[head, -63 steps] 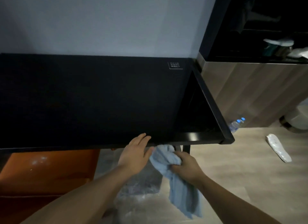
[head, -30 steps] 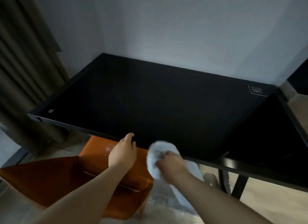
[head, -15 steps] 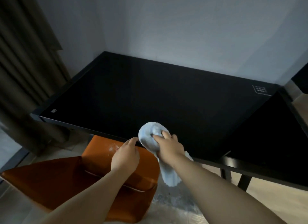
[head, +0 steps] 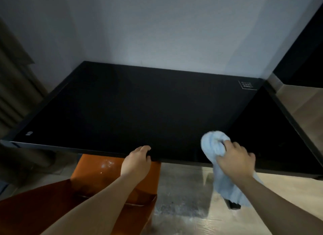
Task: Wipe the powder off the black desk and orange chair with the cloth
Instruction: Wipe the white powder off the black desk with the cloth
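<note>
The black desk [head: 148,109] fills the middle of the head view, its top dark and matte. My right hand [head: 235,160] grips a bunched light blue cloth [head: 214,144] and holds it on the desk near the front edge, right of centre; the cloth's tail hangs below the edge. My left hand [head: 137,160] rests on the front edge with its fingers bent over the desk top. Below the edge stands the orange chair [head: 90,182], with white powder [head: 106,164] on its seat just left of my left wrist.
A grey wall rises behind the desk. Dark curtains [head: 15,88] hang at the left. A wood-fronted cabinet [head: 304,109] stands to the right. Clear plastic sheeting [head: 181,196] dusted with powder covers the floor under the desk, beside a black desk leg [head: 233,204].
My right hand has carried the cloth to the right along the desk's front edge, away from my left hand. The left hand has stayed at the edge. The camera view has shifted slightly.
</note>
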A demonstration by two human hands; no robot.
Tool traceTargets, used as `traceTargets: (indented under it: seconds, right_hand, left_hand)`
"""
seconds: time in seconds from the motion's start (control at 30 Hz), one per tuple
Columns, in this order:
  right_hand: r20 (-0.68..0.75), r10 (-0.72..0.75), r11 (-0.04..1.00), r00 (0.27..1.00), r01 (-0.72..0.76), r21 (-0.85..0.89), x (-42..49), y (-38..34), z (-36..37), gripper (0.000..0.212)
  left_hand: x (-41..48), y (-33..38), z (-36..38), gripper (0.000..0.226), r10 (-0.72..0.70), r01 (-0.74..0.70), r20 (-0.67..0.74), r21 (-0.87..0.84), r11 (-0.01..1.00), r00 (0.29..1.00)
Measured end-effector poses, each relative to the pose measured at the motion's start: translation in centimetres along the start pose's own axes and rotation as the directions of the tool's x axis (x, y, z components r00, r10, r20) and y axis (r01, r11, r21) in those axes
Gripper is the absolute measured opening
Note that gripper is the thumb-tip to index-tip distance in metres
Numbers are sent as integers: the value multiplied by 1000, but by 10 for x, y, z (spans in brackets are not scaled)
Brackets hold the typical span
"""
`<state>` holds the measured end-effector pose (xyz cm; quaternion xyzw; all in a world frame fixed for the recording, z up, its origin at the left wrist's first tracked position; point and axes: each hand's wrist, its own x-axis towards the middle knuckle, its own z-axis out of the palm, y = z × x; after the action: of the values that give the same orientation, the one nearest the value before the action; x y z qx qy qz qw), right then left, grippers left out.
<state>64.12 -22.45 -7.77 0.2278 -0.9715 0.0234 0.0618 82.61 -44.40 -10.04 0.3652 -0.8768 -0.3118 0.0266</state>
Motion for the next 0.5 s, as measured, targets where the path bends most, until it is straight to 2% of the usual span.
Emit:
traceTargets:
  seconds: [0.07,0.13,0.17,0.23,0.3,0.4,0.5]
  right_hand:
    - [-85,-128,986,988,136,99,-3,-14,2,46]
    - [52,-243,967,969,238,94,-11,-27,7,47]
    - [142,-243,968,960,230,98,-14,-25,14,44]
    - [205,-211,977,956,204,56,-21,-6,23,37]
    - [169,-191,982,967,190,18,-31,19,25,34]
    - [116,-130,990,985,124,63,-44,55,31,30]
    - [279,-35,999,960,40,-12,-50,70,33,30]
  left_hand:
    - [0,10,10,42,32,-32,28,1,999,999]
    - [0,22,18,43,70,-71,51,16,997,996]
    - [0,28,21,43,89,-90,62,19,996,994]
    - [-3,36,30,43,105,-106,68,14,994,992]
    - [-10,42,42,42,96,-96,55,-1,995,994]
    - [-26,47,64,42,67,-67,20,10,998,998]
    - [-41,54,85,42,23,-22,16,-18,1000,1000]
